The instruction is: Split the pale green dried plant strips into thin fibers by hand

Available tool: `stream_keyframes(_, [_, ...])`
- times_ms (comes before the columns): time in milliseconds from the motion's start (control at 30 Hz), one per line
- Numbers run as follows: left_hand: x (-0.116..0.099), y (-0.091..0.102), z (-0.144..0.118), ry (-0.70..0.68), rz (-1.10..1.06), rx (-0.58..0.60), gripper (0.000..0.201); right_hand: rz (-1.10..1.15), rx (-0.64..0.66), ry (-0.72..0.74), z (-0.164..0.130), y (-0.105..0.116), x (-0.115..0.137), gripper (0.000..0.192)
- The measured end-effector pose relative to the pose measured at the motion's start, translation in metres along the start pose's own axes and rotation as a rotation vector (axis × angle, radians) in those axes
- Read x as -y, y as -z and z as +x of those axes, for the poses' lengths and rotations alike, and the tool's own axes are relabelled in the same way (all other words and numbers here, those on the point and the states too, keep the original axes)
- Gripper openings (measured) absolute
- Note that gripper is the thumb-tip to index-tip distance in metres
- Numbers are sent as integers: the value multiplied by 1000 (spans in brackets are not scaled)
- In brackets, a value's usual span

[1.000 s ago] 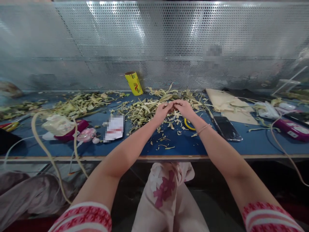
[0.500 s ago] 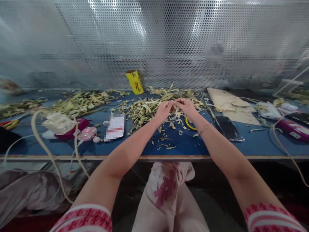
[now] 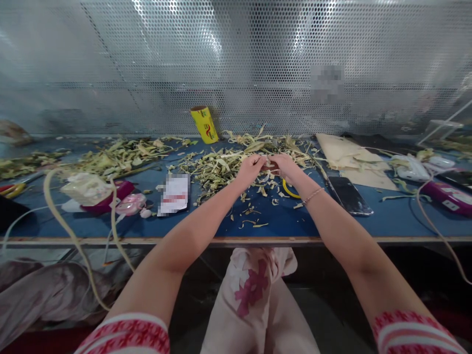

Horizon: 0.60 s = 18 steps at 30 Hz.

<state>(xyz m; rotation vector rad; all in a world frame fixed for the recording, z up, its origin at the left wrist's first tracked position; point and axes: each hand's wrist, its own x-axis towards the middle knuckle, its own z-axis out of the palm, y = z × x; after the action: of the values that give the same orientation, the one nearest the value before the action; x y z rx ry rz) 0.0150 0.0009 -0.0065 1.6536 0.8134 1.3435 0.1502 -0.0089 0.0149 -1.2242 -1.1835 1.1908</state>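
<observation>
1. Both hands are meeting right over the middle of the blue table (image 3: 280,221), at the near edge of a big heap of pale green husk scraps (image 3: 221,167).
2. The left hand (image 3: 250,169) is curling its fingers in and pinching at a small piece (image 3: 268,166) sitting between the two hands. The piece is too small to make out, so I can't say exactly what it is.
3. The right hand (image 3: 285,166) is closing on that same little piece from the other side, fingertips nearly touching the left ones. A thin bracelet (image 3: 311,196) is hanging on that wrist.
4. Just under the right wrist a yellow ring (image 3: 289,191) is lying flat on the table, partly hidden.
5. Near the right forearm a dark phone (image 3: 348,195) is lying face up, and behind it some tan cardboard sheets (image 3: 346,157) are stacking up.
6. Left of the hands there's a white card (image 3: 174,194), and further left a pink gadget (image 3: 132,204) next to a magenta box with a plastic bag (image 3: 83,188) on top.
7. A yellow roll (image 3: 204,125) is leaning against the perforated metal wall (image 3: 236,64) at the back.
8. Another scrap pile (image 3: 121,152) is spreading along the far left side, well apart from the hands.
9. Long pale strips (image 3: 70,231) are drooping over the table's front edge on the left.
</observation>
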Motion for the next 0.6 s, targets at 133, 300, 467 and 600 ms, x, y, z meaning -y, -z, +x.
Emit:
stream_keyframes(133, [3, -1, 1, 72, -77, 66, 36, 87, 52, -85, -4, 0, 4, 14])
stream_keyframes(300, [5, -3, 0, 215, -146, 120, 33, 128, 64, -41, -4, 2, 4, 10])
stream_keyframes(467, [-5, -6, -3, 296, -154, 124, 31, -14, 35, 142, -4, 6, 1, 14])
stream_keyframes(600, [-11, -8, -5, 333, -123, 113, 22, -64, 18, 204, -3, 7, 0, 16])
